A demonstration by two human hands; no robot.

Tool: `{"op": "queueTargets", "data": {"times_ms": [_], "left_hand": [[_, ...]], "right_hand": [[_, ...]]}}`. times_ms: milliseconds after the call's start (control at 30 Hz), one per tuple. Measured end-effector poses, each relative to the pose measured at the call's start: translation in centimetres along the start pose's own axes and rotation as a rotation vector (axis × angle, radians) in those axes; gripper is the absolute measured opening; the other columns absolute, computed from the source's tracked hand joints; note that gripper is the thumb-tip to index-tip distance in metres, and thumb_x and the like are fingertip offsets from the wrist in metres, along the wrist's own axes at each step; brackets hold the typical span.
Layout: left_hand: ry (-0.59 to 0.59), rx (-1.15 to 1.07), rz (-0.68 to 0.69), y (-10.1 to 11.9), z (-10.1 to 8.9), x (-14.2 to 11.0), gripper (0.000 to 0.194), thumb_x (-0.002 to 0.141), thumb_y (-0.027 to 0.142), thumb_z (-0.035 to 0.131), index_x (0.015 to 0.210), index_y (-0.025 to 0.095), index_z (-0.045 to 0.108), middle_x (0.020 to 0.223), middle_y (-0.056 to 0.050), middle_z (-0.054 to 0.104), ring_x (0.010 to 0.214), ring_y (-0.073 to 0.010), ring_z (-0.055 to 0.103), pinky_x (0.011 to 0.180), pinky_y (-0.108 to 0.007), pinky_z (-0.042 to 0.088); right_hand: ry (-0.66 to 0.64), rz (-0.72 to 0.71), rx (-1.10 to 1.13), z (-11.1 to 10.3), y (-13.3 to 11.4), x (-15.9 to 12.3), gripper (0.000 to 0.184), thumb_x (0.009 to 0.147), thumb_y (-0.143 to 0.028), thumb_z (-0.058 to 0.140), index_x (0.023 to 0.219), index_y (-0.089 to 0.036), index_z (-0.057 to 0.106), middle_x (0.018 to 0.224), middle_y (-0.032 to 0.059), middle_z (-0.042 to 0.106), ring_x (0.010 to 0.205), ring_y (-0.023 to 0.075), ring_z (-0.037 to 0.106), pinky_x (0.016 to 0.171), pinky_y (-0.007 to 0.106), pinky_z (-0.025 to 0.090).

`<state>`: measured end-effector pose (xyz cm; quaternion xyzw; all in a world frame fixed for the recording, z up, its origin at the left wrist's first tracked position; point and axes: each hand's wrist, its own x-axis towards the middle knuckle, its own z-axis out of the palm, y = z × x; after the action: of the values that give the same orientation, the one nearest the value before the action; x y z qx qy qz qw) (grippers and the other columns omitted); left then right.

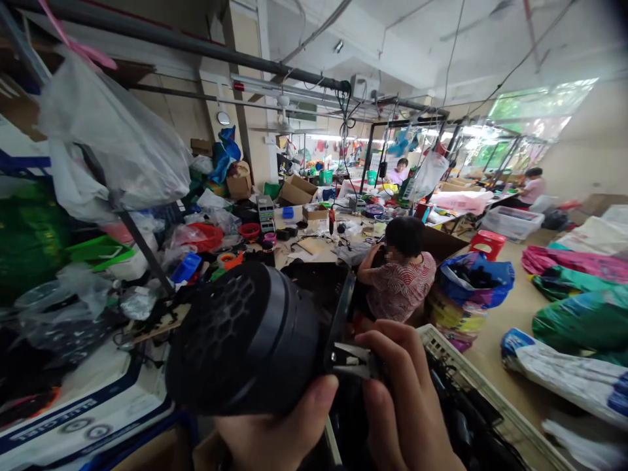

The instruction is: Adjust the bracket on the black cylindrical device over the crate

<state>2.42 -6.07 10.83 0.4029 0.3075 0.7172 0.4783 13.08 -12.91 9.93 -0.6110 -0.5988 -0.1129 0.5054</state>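
Note:
A black, drum-shaped device with a honeycomb pattern on its flat face fills the centre foreground. My left hand is closed around its underside, the thumb lying along the lower right edge. From the right, my right hand grips small metal-jawed pliers, whose handles are mostly hidden by the fingers. The jaws are spread and reach the narrow black part sticking out of the device's right side. Whether they pinch anything there I cannot tell.
Below right stands a cream plastic crate of black parts. A person sits ahead at a cluttered worktable. Plastic bags hang from a metal frame at left. Blue bag, red stool and sacks occupy the right floor.

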Motion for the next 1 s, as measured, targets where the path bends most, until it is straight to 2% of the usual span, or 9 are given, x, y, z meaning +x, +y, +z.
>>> {"op": "queueTargets", "data": {"times_ms": [100, 200, 333, 433, 567, 700, 867, 1000], "left_hand": [[-0.013, 0.049, 0.038, 0.0, -0.1, -0.1, 0.095, 0.053, 0.026, 0.091, 0.139, 0.032, 0.048, 0.110, -0.004, 0.076, 0.081, -0.0265, 0.075, 0.067, -0.035, 0.066], [-0.027, 0.113, 0.062, 0.4, 0.0, -0.2, 0.095, 0.053, 0.031, 0.091, 0.138, 0.035, 0.047, 0.111, -0.002, 0.075, 0.089, -0.0295, 0.075, 0.079, -0.042, 0.065], [0.007, 0.194, -0.014, 1.6, 0.7, -0.6, 0.089, 0.056, 0.051, 0.086, 0.135, 0.040, 0.046, 0.106, 0.001, 0.077, 0.101, -0.0341, 0.072, 0.092, -0.051, 0.060], [0.040, 0.237, -0.053, 2.3, 1.1, -1.0, 0.095, 0.050, 0.051, 0.089, 0.134, 0.035, 0.047, 0.095, 0.001, 0.078, 0.097, -0.0351, 0.073, 0.094, -0.054, 0.057], [0.082, 0.158, -0.106, 2.5, 1.3, -1.0, 0.097, 0.046, 0.041, 0.093, 0.131, 0.031, 0.050, 0.084, 0.003, 0.078, 0.086, -0.0296, 0.074, 0.087, -0.046, 0.061], [0.033, 0.068, -0.140, 2.5, 1.3, -0.3, 0.091, 0.044, 0.035, 0.094, 0.126, 0.027, 0.055, 0.083, 0.000, 0.077, 0.076, -0.0287, 0.075, 0.070, -0.040, 0.065], [-0.083, 0.034, -0.191, 2.5, 0.7, 0.9, 0.085, 0.046, 0.030, 0.094, 0.124, 0.027, 0.058, 0.098, -0.003, 0.077, 0.083, -0.0267, 0.076, 0.074, -0.035, 0.065], [-0.275, 0.004, -0.278, 2.5, 0.1, 2.1, 0.077, 0.052, 0.035, 0.093, 0.121, 0.027, 0.061, 0.087, -0.002, 0.077, 0.071, -0.0238, 0.075, 0.062, -0.027, 0.064]], "right_hand": [[0.009, -0.024, -0.069, -0.4, 0.2, 0.1, 0.027, 0.106, -0.035, 0.031, 0.120, -0.019, 0.047, 0.116, 0.0088, 0.046, 0.103, 0.0201, 0.049, 0.085, 0.033, 0.048], [-0.013, -0.135, -0.168, -0.8, 0.4, 0.4, 0.024, 0.105, -0.031, 0.033, 0.117, -0.016, 0.047, 0.110, 0.0099, 0.047, 0.096, 0.0198, 0.050, 0.079, 0.032, 0.051], [-0.016, -0.258, -0.243, -1.1, 0.5, 1.3, 0.024, 0.104, -0.028, 0.029, 0.111, -0.014, 0.047, 0.098, 0.0096, 0.050, 0.084, 0.0189, 0.051, 0.068, 0.031, 0.053], [-0.037, -0.279, -0.248, -1.5, 0.4, 1.9, 0.024, 0.105, -0.029, 0.027, 0.107, -0.016, 0.047, 0.091, 0.0079, 0.052, 0.077, 0.0186, 0.052, 0.064, 0.030, 0.052], [-0.021, -0.331, -0.287, -2.0, 0.6, 2.6, 0.026, 0.106, -0.031, 0.027, 0.102, -0.016, 0.048, 0.085, 0.0060, 0.052, 0.073, 0.0173, 0.049, 0.061, 0.029, 0.047], [-0.020, -0.379, -0.358, -2.3, 1.0, 3.1, 0.028, 0.106, -0.033, 0.027, 0.100, -0.016, 0.049, 0.083, 0.0055, 0.051, 0.071, 0.0174, 0.047, 0.059, 0.030, 0.042], [-0.035, -0.458, -0.436, -2.7, 1.9, 4.0, 0.029, 0.106, -0.032, 0.028, 0.098, -0.017, 0.050, 0.082, 0.0067, 0.054, 0.072, 0.0186, 0.047, 0.059, 0.031, 0.040], [-0.064, -0.541, -0.491, -3.4, 2.6, 4.8, 0.029, 0.106, -0.032, 0.028, 0.096, -0.017, 0.051, 0.078, 0.0066, 0.054, 0.069, 0.0188, 0.047, 0.057, 0.032, 0.038]]}}
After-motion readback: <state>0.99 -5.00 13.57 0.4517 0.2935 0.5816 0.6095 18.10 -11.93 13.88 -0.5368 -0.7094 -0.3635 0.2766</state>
